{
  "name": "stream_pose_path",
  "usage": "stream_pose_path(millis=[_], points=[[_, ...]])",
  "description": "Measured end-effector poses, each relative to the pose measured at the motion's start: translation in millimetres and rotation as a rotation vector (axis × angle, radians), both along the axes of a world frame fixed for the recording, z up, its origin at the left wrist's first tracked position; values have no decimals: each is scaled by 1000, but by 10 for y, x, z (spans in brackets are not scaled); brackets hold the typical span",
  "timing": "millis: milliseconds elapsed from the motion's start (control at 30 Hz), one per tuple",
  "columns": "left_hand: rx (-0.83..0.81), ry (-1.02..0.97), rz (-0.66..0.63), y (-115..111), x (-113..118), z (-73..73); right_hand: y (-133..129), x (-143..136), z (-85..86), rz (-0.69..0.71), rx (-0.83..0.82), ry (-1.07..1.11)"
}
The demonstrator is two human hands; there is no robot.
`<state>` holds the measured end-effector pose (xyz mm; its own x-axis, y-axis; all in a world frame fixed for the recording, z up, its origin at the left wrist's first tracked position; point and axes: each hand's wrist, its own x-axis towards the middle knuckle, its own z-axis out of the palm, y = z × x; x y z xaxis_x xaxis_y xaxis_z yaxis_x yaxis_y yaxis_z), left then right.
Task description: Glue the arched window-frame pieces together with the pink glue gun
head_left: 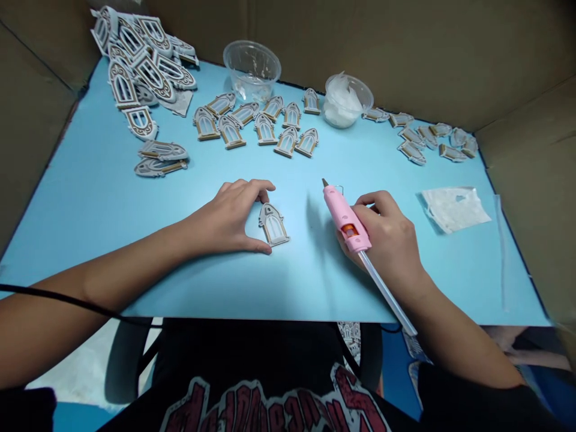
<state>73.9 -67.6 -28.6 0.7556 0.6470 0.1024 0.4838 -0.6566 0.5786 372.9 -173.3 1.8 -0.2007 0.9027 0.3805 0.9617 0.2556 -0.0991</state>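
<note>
My right hand (389,240) is wrapped round a pink glue gun (344,217), whose nozzle points up and away to the left. A clear glue stick (387,292) sticks out of its back end. On the table, a small arched window piece (273,225) in white and grey lies flat. Around its left side my left hand (229,219) is spread, thumb by the bottom edge and fingers curving over the top. Whether the fingertips touch the piece I cannot tell.
Larger arched pieces (144,66) are heaped back left. Several small window pieces (264,128) lie mid-back, others (411,137) back right. Two clear tubs (252,66) (346,102) stand behind; the right one holds white material. A white packet (456,209) lies right. A black cable (67,303) crosses my left forearm.
</note>
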Motion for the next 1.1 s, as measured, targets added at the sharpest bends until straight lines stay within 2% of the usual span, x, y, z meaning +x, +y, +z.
stream_pose_path(millis=[200,533,700,833,900,1000,1100], points=[[38,143,-194,27,-9,111,13,-16,-3,27,33,54],[15,148,-3,104,-48,141,16,-25,-10,3,39,70],[-68,100,-135,27,2,204,10,-40,-12,9,39,60],[-63,198,-6,-13,47,214,17,-36,-40,28,29,52],[-22,246,14,-28,58,216,20,-31,-57,41,19,58],[13,239,11,-66,66,223,16,-36,-72,60,10,72],[-23,195,97,-110,58,237,8,-55,-69,60,8,76]])
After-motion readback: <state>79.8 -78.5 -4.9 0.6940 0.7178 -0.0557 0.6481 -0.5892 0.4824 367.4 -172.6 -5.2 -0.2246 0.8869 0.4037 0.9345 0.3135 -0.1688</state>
